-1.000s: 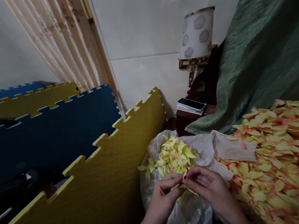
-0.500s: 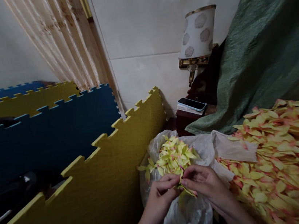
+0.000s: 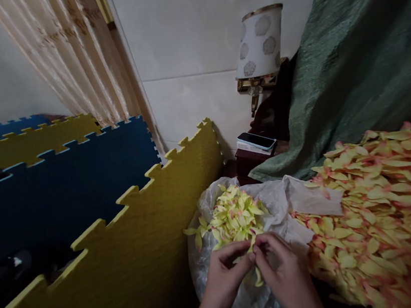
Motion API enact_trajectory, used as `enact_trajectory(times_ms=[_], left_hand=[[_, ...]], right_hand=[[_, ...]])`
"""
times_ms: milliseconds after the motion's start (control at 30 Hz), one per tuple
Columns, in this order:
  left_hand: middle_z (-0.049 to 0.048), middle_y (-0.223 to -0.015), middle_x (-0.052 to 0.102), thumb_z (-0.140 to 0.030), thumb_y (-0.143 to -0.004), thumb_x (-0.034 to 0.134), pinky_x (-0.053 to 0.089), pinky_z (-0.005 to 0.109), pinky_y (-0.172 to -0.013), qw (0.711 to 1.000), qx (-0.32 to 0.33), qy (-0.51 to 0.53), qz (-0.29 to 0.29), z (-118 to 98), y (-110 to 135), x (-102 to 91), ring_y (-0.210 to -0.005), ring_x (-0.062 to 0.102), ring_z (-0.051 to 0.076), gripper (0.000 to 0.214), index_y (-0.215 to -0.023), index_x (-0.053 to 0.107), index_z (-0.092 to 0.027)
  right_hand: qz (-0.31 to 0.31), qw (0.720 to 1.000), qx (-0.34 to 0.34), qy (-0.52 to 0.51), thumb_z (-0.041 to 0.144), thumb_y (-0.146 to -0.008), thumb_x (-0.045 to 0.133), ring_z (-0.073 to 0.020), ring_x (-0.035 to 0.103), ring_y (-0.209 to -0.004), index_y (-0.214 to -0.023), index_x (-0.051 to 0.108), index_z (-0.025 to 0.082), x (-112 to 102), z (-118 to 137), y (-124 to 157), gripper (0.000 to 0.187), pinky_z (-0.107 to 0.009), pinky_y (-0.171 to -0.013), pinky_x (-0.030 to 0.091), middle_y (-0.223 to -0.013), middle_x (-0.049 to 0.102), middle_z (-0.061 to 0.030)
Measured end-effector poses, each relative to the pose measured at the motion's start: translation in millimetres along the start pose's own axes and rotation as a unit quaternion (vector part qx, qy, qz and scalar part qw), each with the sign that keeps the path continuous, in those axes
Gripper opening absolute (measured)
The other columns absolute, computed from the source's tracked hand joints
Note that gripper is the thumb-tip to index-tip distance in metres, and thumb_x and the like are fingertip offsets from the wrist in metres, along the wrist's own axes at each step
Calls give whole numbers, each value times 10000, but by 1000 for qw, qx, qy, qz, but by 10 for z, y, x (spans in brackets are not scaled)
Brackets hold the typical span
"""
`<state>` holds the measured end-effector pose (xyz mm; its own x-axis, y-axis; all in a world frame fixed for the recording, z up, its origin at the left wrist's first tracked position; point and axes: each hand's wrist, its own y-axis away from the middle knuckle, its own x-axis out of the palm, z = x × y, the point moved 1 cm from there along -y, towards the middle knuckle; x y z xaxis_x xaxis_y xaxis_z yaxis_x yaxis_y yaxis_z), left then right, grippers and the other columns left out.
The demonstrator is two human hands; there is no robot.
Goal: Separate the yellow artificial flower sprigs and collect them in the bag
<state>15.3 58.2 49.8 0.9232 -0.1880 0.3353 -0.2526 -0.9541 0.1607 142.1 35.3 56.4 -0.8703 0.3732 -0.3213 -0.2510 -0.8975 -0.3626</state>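
Note:
My left hand (image 3: 226, 275) and my right hand (image 3: 282, 272) meet at their fingertips over a clear plastic bag (image 3: 255, 304). Both pinch a small yellow-green fabric petal piece (image 3: 256, 274) that hangs between them. Just beyond my fingers, a heap of assembled yellow-green petal flowers (image 3: 234, 216) fills the bag's mouth. To the right lies a large pile of loose yellow-and-pink petals (image 3: 382, 206), close to my right hand.
Yellow and blue interlocking foam mats (image 3: 126, 245) stand upright at the left. A phone (image 3: 256, 141) rests on a dark bedside stand below a lamp (image 3: 260, 46). Green cloth (image 3: 360, 63) drapes at the right. A curtain (image 3: 75, 55) hangs behind.
My hands stay together on the petal piece, with the fingers shifted and closed in tighter. The camera view has moved slightly, so everything sits a little to the left.

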Motion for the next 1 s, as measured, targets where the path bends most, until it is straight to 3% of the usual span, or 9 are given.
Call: enact_trajectory(times_ms=[133, 300, 400, 533, 667, 833, 1000], left_hand=[[60, -739, 743, -392, -557, 884, 510, 283, -722, 999, -35, 25, -9, 43, -36, 19, -708, 655, 172, 340, -785, 777, -163], [57, -705, 741, -423, -547, 882, 516, 273, -689, 998, -52, 6, 37, 43, -46, 24, -670, 654, 166, 376, -785, 776, -152], [60, -696, 734, -524, -637, 798, 521, 274, -656, 998, -31, -42, 34, 66, -50, 32, -653, 645, 174, 405, -786, 782, -148], [68, -684, 714, -555, -795, 636, 502, 254, -597, 986, 61, -153, -10, 127, -60, 52, -654, 623, 191, 437, -817, 787, -145], [76, -683, 707, -483, -843, 609, 482, 241, -563, 968, 117, -217, -44, 127, -82, 16, -642, 614, 196, 380, -812, 783, -147], [58, -659, 677, -478, -808, 654, 501, 245, -572, 959, 151, -221, -94, -15, -112, -164, -628, 609, 196, 342, -716, 750, -163], [27, -687, 659, -512, -739, 713, 541, 268, -659, 978, 119, -102, -140, -84, -157, -253, -684, 630, 188, 355, -713, 707, -158]], right_hand=[[-53, 987, -110, 105, 195, -866, 509, -178, 691, -688, -869, 596, 236, 4, 4, 130, 96, -245, -622, 555, -758, 703, -30], [-16, 985, -130, 115, 165, -872, 515, -169, 700, -665, -914, 596, 248, -39, -48, 178, 123, -227, -593, 559, -792, 715, -24], [-20, 992, -89, 92, 197, -884, 515, -162, 690, -656, -880, 597, 237, -24, -114, 201, 91, -223, -600, 552, -775, 705, -27], [-74, 994, -15, 77, 280, -900, 499, -179, 683, -683, -846, 581, 217, 62, -234, 229, 116, -252, -623, 544, -753, 689, -40], [-123, 984, -40, 124, 271, -891, 509, -180, 679, -664, -834, 588, 218, 116, -239, 191, 111, -266, -626, 528, -732, 695, -40], [-222, 953, -78, 191, 247, -840, 562, -192, 671, -608, -784, 622, 216, 11, -163, 72, 87, -286, -610, 506, -689, 705, -56], [-224, 973, 50, -14, 338, -775, 637, -207, 685, -640, -780, 620, 194, 10, -133, -71, 145, -292, -609, 550, -699, 703, -66]])
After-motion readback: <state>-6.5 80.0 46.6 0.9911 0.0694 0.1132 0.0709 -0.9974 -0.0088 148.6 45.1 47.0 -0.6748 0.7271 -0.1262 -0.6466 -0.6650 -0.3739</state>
